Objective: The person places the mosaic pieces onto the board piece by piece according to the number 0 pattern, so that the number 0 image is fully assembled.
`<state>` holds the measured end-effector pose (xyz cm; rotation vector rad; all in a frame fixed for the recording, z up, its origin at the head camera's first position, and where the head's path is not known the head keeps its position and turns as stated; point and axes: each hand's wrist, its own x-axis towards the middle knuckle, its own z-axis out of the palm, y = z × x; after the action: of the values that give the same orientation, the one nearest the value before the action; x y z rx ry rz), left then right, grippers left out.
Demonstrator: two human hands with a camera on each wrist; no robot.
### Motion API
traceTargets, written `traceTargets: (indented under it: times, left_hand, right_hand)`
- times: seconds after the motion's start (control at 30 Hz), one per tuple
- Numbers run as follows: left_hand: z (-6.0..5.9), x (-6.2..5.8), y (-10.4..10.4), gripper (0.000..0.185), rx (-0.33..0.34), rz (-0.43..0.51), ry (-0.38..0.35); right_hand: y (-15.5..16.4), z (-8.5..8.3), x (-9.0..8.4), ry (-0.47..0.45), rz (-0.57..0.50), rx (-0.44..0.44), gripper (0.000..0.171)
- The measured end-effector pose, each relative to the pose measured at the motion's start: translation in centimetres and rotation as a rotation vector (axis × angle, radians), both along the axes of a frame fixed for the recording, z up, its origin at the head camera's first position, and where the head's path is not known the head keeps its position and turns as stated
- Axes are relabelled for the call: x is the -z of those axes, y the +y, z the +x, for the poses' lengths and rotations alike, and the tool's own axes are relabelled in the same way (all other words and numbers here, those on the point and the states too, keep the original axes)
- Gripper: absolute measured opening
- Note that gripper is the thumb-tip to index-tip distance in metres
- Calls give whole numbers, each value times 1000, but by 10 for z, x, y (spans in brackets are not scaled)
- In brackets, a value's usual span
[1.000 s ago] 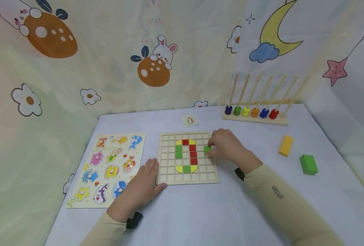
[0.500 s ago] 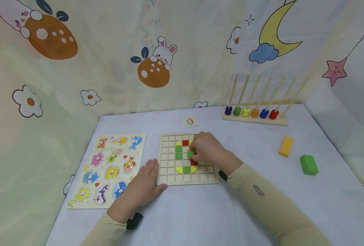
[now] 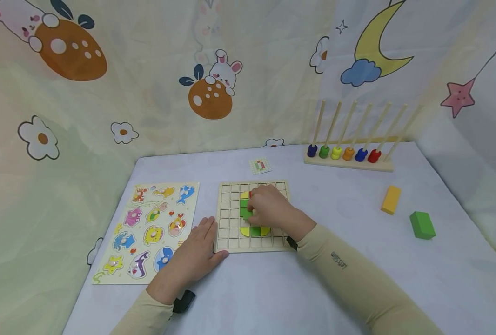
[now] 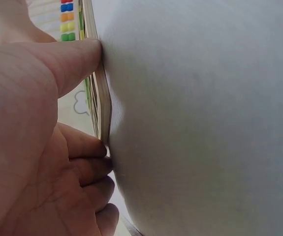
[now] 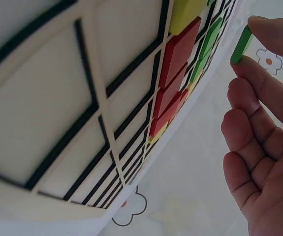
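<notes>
Pinching a green tile [image 5: 241, 45], the right hand [image 3: 269, 209] hovers over the grid board [image 3: 231, 235] (seemingly mid-pattern); the left hand [image 3: 197, 253] lies flat, steadying its edge.

Head view: high, looking forward and down across the whole table [image 3: 273, 298], both hands included. Left wrist view: very near, low at table level, along the edge of the grid board [image 4: 103, 98] (mostly palm and cloth). Right wrist view: close, skimming the grid board [image 5: 107, 123] face at a slant. Shared by all three: the board.
</notes>
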<state>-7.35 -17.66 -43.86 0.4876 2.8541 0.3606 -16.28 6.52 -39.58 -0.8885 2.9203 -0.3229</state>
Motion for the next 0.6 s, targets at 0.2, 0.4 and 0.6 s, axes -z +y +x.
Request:
traceTargets:
  times: [0.2,0.4,0.6]
  left_hand:
    - [0,1,0,94,-6,-3,-3]
    - [0,1,0,94,-6,-2,-1]
    - [-1,2,0,94,1,-19,8]
  right_hand:
    - [-7,1,6,17,12,-28,16]
    - [-12,3,6,26,-5,-43,11]
    - [-13,4,8,17,5,-44,10]
